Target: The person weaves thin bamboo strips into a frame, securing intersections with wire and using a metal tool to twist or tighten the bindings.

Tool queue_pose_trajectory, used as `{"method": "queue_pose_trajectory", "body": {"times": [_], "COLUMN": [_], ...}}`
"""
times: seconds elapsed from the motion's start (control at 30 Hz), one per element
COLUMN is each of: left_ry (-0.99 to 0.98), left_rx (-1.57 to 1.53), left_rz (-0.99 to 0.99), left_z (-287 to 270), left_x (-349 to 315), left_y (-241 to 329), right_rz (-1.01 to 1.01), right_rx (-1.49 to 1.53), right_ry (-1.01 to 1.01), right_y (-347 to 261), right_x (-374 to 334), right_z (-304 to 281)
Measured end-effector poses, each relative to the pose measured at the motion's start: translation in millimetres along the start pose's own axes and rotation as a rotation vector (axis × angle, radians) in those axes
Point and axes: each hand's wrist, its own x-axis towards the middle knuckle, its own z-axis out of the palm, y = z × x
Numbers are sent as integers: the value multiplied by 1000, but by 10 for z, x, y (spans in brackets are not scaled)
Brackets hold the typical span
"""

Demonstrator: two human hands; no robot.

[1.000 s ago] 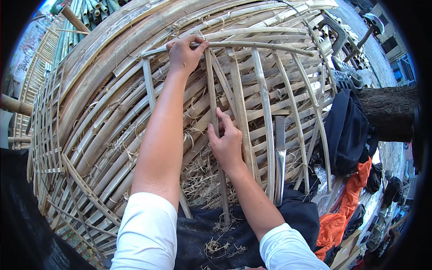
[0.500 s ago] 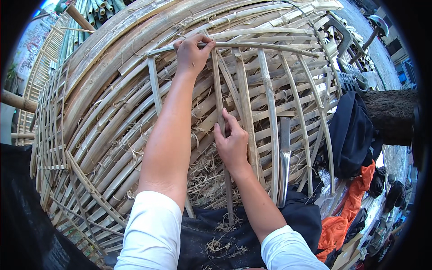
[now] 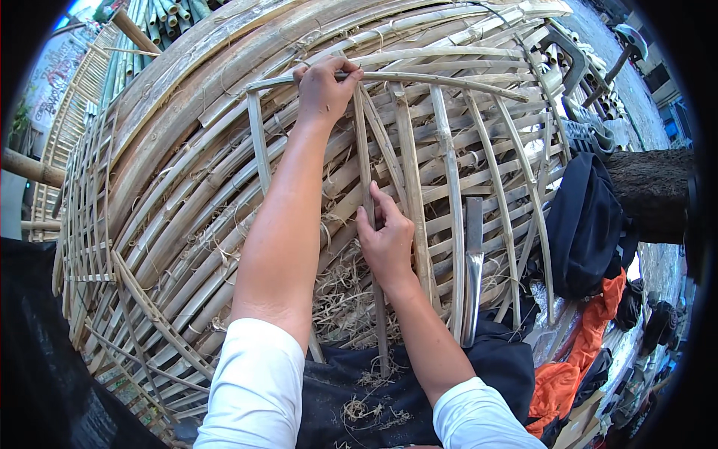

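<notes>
My left hand [image 3: 327, 91] pinches a thin bamboo crossbar [image 3: 441, 80] where it meets the top of an upright bamboo strip [image 3: 363, 142]. Lower down, my right hand [image 3: 387, 241] is closed around that same upright strip, thumb and fingers on either side of it. Several other bamboo strips [image 3: 447, 172] run down from the crossbar, spaced apart like comb teeth. To the right of my right hand lies a flat metal tool [image 3: 473, 273] with a dark blade and a shiny handle. My left fingers partly hide the joint they hold.
Under the strips lies a large stack of split bamboo slats [image 3: 187, 165], with curly shavings [image 3: 348, 299]. Dark cloth [image 3: 329, 396] covers my lap. At right are a dark garment [image 3: 587, 224], orange cloth [image 3: 557, 385] and a thick log [image 3: 651, 191]. A small bamboo lattice [image 3: 86, 217] stands left.
The crossbar's right end sits slightly lower, and my left hand has shifted a little to the right. Both hands keep their grips.
</notes>
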Motion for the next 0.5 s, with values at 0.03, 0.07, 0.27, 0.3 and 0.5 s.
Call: {"method": "queue_pose_trajectory", "body": {"times": [0.03, 0.07, 0.27, 0.3, 0.5], "left_ry": [10, 7, 96, 94, -30], "left_rx": [2, 1, -13, -49, -137], "left_rz": [10, 10, 41, 21, -121], "left_z": [4, 15, 39, 51, 20], "left_x": [-3, -9, -20, -21, -1], "left_y": [5, 14, -53, -60, -81], "right_rz": [6, 8, 35, -6, -25], "right_rx": [-17, -17, -39, -39, -60], "right_ry": [-21, -19, -49, -31, -18], "right_y": [-17, -15, -48, -13, 0], "right_x": [4, 5, 3, -4, -16], "right_z": [-11, -14, -20, -2, 25]}}
